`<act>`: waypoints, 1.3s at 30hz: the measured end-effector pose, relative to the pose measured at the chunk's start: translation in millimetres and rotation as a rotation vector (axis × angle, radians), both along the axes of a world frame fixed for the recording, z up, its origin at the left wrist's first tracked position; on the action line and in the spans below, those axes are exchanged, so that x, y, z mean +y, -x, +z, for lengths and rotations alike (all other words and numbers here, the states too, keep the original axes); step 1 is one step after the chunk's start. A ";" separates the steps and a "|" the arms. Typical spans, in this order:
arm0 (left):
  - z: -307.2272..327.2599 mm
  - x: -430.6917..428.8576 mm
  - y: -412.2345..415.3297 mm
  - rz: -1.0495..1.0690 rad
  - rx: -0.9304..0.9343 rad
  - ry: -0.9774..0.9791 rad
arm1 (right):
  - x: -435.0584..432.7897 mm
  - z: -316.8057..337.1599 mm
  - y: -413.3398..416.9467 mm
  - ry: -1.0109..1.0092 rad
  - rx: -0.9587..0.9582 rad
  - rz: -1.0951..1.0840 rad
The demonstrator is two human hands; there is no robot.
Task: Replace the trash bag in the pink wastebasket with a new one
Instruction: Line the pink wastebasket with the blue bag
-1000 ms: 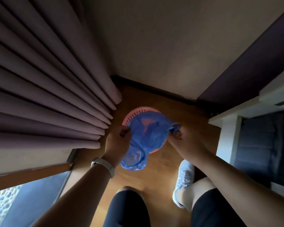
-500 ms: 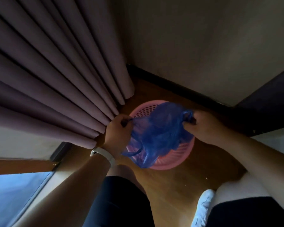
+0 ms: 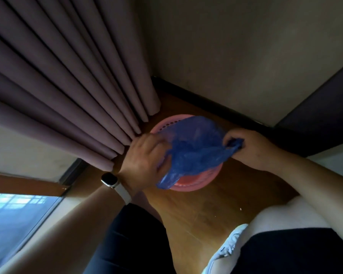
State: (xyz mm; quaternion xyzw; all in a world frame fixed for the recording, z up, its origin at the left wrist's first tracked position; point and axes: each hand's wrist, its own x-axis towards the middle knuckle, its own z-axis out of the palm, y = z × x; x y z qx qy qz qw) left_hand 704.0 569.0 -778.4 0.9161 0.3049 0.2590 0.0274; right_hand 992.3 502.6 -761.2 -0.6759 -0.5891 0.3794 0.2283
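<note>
At frame centre I see the blue bag (image 3: 196, 153) stretched above the pink wastebasket (image 3: 194, 187). The left hand (image 3: 147, 155) grips its left edge; the right hand (image 3: 253, 149) pinches the bunched right edge. I advise spreading the mouth wide, then folding it evenly over the rim.

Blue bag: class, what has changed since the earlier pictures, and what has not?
The left hand and right hand have lowered the blue bag to the mouth of the pink wastebasket. Both still grip its edges; the wastebasket stays beside the curtain.
</note>
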 end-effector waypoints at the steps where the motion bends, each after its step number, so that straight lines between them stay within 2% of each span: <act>1: -0.7 -2.8 -2.2 -0.075 0.056 -0.021 | -3.9 3.5 -1.2 -0.026 0.016 0.004; 5: -7.8 1.1 -9.0 -0.236 0.330 0.149 | -15.6 18.8 1.1 -0.132 -0.013 0.080; 8: -11.7 9.5 -14.6 -0.122 0.551 0.296 | -18.7 31.4 1.7 -0.235 -0.098 0.091; 10: -16.4 12.0 -16.6 -0.043 0.714 0.307 | -22.2 39.2 2.4 -0.259 -0.193 0.125; 12: -22.2 12.7 -14.1 0.016 0.798 0.299 | -27.4 43.2 1.6 -0.206 -0.298 0.190; 16: -28.0 11.2 3.9 0.087 0.825 0.351 | -27.0 37.6 -6.9 0.059 -0.409 0.310; 17: -28.1 9.5 7.2 0.079 0.836 0.349 | -25.3 39.6 -4.2 0.062 -0.401 0.313; 18: -27.3 7.4 8.9 0.071 0.841 0.350 | -22.6 43.8 1.7 0.003 -0.352 0.289; 20: -26.7 3.5 8.9 0.045 0.831 0.399 | -15.9 57.9 27.8 -0.161 -0.137 0.177; 22: -27.0 -0.3 4.4 -0.028 0.799 0.433 | -7.9 66.5 65.2 -0.195 -0.013 0.165; 25: -28.0 -7.7 -1.8 -0.186 0.658 0.458 | 1.7 41.3 116.8 -0.023 -0.118 0.356; 27: -32.2 -10.3 -2.3 -0.303 0.592 0.511 | 9.2 8.4 126.7 0.109 -0.265 0.398; 30: -39.0 -14.4 -0.9 -0.386 0.610 0.612 | 19.1 -35.6 103.5 0.269 -0.542 0.424; 32: -44.1 -16.9 -1.5 -0.368 0.625 0.640 | 20.7 -50.2 84.4 0.317 -0.646 0.425; 35: -42.2 -10.3 -5.6 -0.284 0.555 0.606 | 20.6 -53.9 69.9 0.342 -0.683 0.553; 37: -38.6 0.2 -16.6 -0.364 0.460 0.473 | 19.6 -56.8 67.4 0.371 -0.652 0.620; 39: -42.2 13.5 -30.7 -0.389 0.494 0.372 | 19.4 -63.2 65.1 0.405 -0.651 0.605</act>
